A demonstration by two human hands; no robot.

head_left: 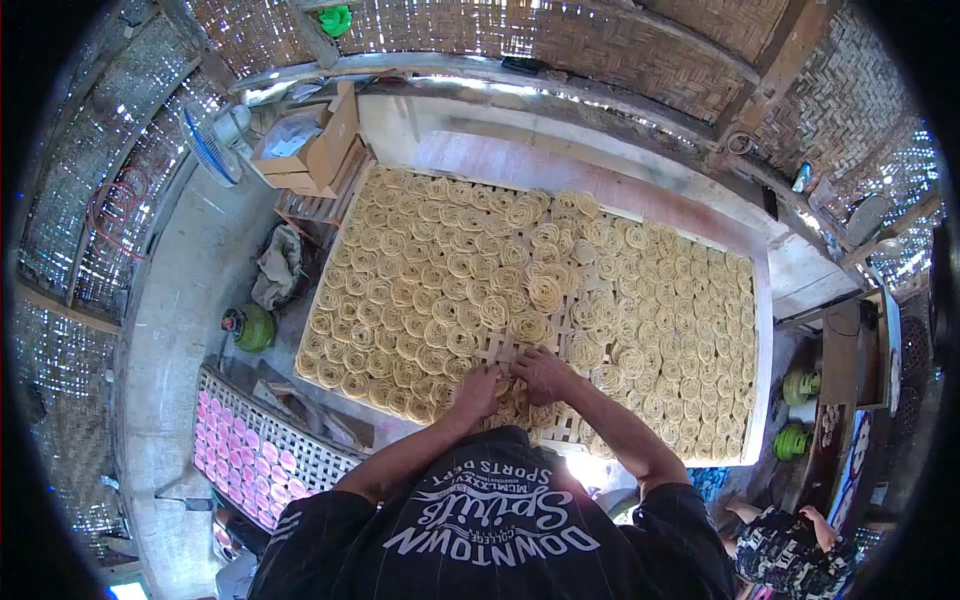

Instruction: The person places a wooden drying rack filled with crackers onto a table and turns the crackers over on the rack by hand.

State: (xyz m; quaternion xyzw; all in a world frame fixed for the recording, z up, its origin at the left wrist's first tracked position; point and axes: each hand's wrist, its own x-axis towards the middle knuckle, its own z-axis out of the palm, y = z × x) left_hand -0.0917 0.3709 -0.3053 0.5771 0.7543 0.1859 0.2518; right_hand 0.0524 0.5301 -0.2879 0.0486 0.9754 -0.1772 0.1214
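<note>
Rows of pale yellow coiled noodle nests (410, 295) cover woven bamboo trays (498, 348) laid side by side. My left hand (478, 391) is low over the near edge of the trays, its fingers curled down among the coils. Just to its right, my right hand (543, 374) bends its fingers toward a bare patch of lattice. Both hands look closed, but whatever lies beneath the fingertips is hidden. Loose coils (515, 408) lie between and below the hands. A few coils (545, 290) are piled on others along the seam between the trays.
Pink discs (240, 450) fill a lower rack at left. Green gas cylinders (255, 328) stand on the floor at both sides. An open cardboard box (318, 150) and a fan (210, 142) are at the back left. Another person (790, 550) is at the lower right.
</note>
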